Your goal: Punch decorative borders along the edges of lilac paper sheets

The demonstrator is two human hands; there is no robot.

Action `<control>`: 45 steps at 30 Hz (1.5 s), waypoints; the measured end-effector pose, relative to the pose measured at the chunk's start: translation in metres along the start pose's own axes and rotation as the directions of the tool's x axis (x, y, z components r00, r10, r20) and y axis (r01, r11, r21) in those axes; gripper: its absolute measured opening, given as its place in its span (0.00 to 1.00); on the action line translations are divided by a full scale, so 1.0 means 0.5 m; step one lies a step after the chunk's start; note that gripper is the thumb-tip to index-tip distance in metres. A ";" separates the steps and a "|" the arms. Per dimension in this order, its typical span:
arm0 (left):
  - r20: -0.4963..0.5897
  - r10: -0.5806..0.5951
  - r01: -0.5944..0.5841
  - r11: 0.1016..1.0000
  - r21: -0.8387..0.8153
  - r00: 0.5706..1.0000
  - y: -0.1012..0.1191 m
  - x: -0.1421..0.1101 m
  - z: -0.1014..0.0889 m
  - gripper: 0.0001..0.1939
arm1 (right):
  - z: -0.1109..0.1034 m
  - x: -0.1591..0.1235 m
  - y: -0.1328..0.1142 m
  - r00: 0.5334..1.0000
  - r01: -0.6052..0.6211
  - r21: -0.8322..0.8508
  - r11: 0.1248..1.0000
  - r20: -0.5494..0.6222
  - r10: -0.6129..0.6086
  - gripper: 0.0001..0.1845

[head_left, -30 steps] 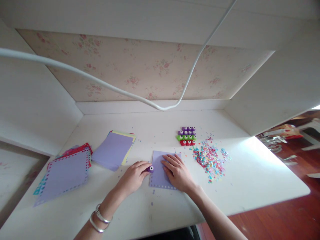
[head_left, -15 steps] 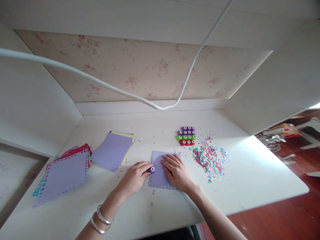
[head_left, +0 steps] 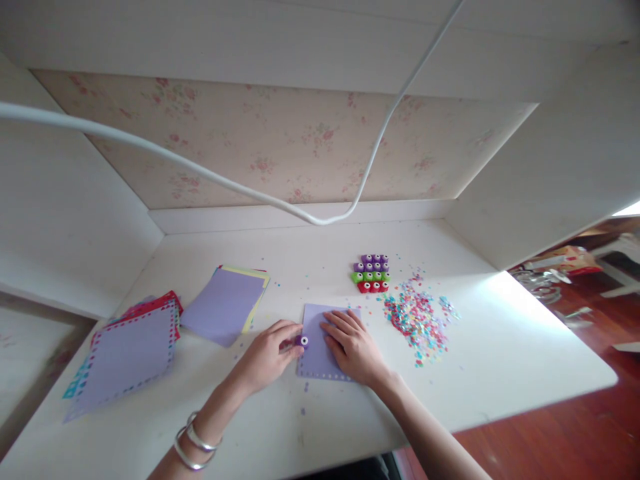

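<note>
A light purple sheet of paper [head_left: 313, 320] lies on the white table, with small holes punched along its near edge and up part of its left edge. My left hand [head_left: 270, 353] grips a small purple craft punch [head_left: 303, 341] at the sheet's left edge, thumb and fingers closed round it. Two silver bangles [head_left: 193, 443] circle that wrist. Spread flat, my right hand [head_left: 354, 347] presses on the right half of the sheet, its fingers apart.
Several purple, green and red punches [head_left: 371, 273] stand in rows beyond my right hand. Colourful confetti [head_left: 417, 320] is heaped to their right. Left lie plain paper sheets [head_left: 225, 303] and hole-edged sheets [head_left: 130, 353]. A white cable [head_left: 225, 179] hangs across the front.
The fingers of my left hand have shifted slightly round the punch, which stays at about the same place on the left edge. My right hand keeps its place on the paper.
</note>
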State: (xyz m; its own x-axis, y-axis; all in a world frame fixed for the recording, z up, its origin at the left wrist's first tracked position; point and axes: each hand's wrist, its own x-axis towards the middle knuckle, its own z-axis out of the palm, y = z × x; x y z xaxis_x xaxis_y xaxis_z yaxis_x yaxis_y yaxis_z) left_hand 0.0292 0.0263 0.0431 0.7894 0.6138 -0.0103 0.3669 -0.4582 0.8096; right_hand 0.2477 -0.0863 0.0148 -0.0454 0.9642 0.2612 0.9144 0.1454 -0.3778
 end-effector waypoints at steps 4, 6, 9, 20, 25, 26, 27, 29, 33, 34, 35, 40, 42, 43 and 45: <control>-0.021 -0.064 0.064 0.998 0.018 0.998 0.021 0.015 0.000 0.14 | 0.001 0.000 0.001 1.000 0.000 0.001 1.000 -0.011 0.000 0.18; -0.013 -0.062 0.062 0.997 0.037 0.998 0.029 0.024 0.003 0.13 | 0.001 0.000 0.001 1.000 0.001 0.003 1.000 -0.021 -0.001 0.18; -0.015 -0.081 0.082 0.994 0.069 0.997 0.033 0.036 0.012 0.11 | 0.000 0.000 0.000 1.000 -0.005 0.009 1.000 -0.022 0.005 0.18; -0.008 -0.218 0.217 0.968 0.130 0.976 0.012 0.071 0.039 0.05 | 0.003 0.000 0.002 0.999 -0.020 0.023 1.000 -0.040 0.021 0.17; 0.094 -0.243 0.238 0.969 0.066 0.965 0.008 0.063 0.019 0.11 | 0.001 0.000 0.001 0.998 -0.018 0.020 1.000 -0.053 0.019 0.17; 0.101 -0.241 0.237 0.970 0.053 0.965 0.005 0.057 0.013 0.13 | 0.001 0.000 0.001 0.998 -0.016 0.018 1.000 -0.058 0.017 0.16; 0.097 -0.238 0.235 0.971 0.043 0.966 0.002 0.051 0.006 0.14 | 0.001 0.000 0.002 0.998 -0.013 0.016 1.000 -0.063 0.014 0.16; 0.072 -0.235 0.233 0.972 0.034 0.969 -0.008 0.036 -0.010 0.15 | 0.001 0.001 0.004 0.998 -0.004 0.014 1.000 -0.067 0.005 0.16; -0.036 -0.225 0.227 0.972 0.052 0.974 -0.035 0.002 -0.048 0.17 | -0.001 0.004 0.010 0.999 0.004 0.031 0.999 -0.033 -0.003 0.17; -0.070 -0.220 0.224 0.972 0.067 0.973 -0.043 -0.006 -0.056 0.17 | -0.002 0.005 0.012 1.000 0.004 0.037 0.999 -0.019 -0.004 0.17; -0.106 -0.212 0.221 0.971 0.085 0.971 -0.051 -0.013 -0.062 0.17 | -0.002 0.007 0.013 1.000 0.005 0.040 0.999 -0.005 -0.005 0.18; -0.286 -0.158 0.212 0.962 0.170 0.945 -0.048 -0.041 -0.088 0.15 | -0.024 0.024 0.016 1.000 0.019 0.029 0.999 -0.007 -0.019 0.18; -0.339 -0.122 0.195 0.962 0.191 0.933 -0.007 -0.059 -0.117 0.16 | -0.066 0.034 0.011 0.999 0.010 0.055 0.998 -0.049 -0.007 0.17; -0.379 -0.071 0.164 0.962 0.219 0.923 0.021 -0.071 -0.138 0.17 | -0.100 0.039 0.008 0.997 -0.004 0.078 0.997 -0.080 0.010 0.17; -0.524 0.038 0.140 0.945 0.297 0.851 0.080 -0.100 -0.190 0.16 | -0.195 0.045 0.000 0.977 -0.051 0.144 0.988 -0.198 0.079 0.15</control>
State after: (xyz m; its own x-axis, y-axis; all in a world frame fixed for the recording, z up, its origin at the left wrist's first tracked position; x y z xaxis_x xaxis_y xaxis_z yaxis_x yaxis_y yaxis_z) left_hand -0.0423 0.0384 0.1316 0.4278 0.8417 0.3294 0.6035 -0.5373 0.5892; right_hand 0.2858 -0.0860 0.1075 0.1074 0.9096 0.4013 0.8483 0.1266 -0.5142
